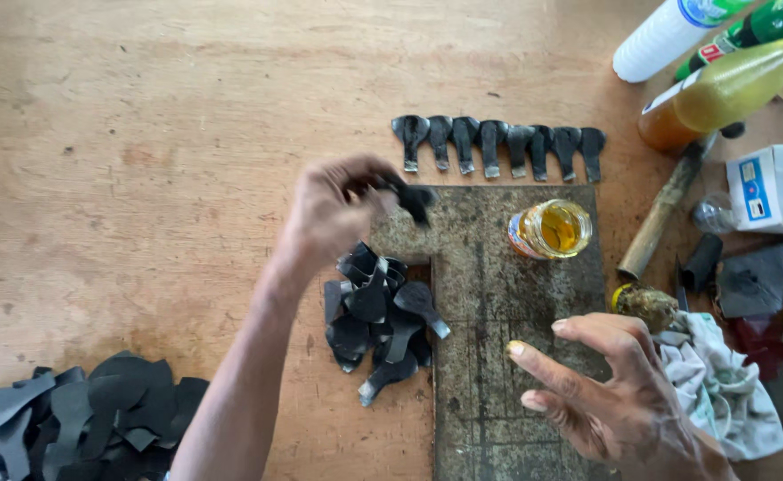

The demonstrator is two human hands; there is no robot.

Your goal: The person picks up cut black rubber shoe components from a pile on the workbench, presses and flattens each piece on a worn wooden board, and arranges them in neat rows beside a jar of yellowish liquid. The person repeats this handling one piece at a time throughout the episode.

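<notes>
A white bottle, a green bottle and a yellow bottle lie at the wooden counter's far right corner. Below them are a white box, a bamboo stick, a crumpled rag and an open glue jar.

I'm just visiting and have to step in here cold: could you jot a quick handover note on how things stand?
Left hand: grip closed on one black spoon-shaped piece, lifted above the stone slab.
Right hand: open, empty, over the slab.
Done: a row of pieces laid out on the wooden table past the slab, near the open jar.
Left: small pile beside the slab, bigger heap at the table edge.
</notes>
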